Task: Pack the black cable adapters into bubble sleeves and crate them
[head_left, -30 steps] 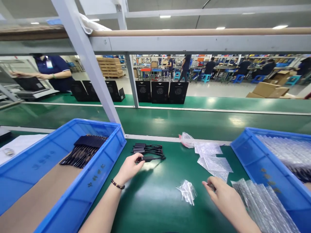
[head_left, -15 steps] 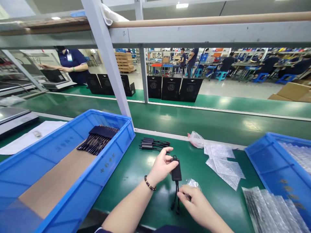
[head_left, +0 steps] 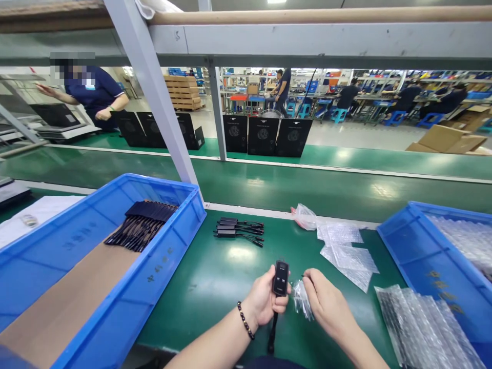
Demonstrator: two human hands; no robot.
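My left hand (head_left: 265, 300), a beaded bracelet on its wrist, is closed around a small black electronic box (head_left: 282, 278) whose face shows small light markings. A black cable (head_left: 272, 333) hangs down from the box below my fingers. To the right, my right hand (head_left: 323, 294) is closed with thumb and fingertips together; what they pinch is too small to make out. Beside those fingers lies crumpled clear plastic film (head_left: 302, 301). Farther back on the green bench, several similar black boxes with cables (head_left: 226, 233) lie in a group.
At left stands a blue crate (head_left: 169, 256) holding a row of black cabled units (head_left: 142, 225) on cardboard. Bubble-wrap bags (head_left: 349, 261) lie at right, with more (head_left: 426, 328) before another blue crate (head_left: 400, 241). A metal post (head_left: 154, 97) rises behind. A co-worker (head_left: 92, 92) stands across the belt.
The black box has turned so its marked face shows, and my left hand now holds it from below. My right hand has left the cables and moved up and right to the plastic film.
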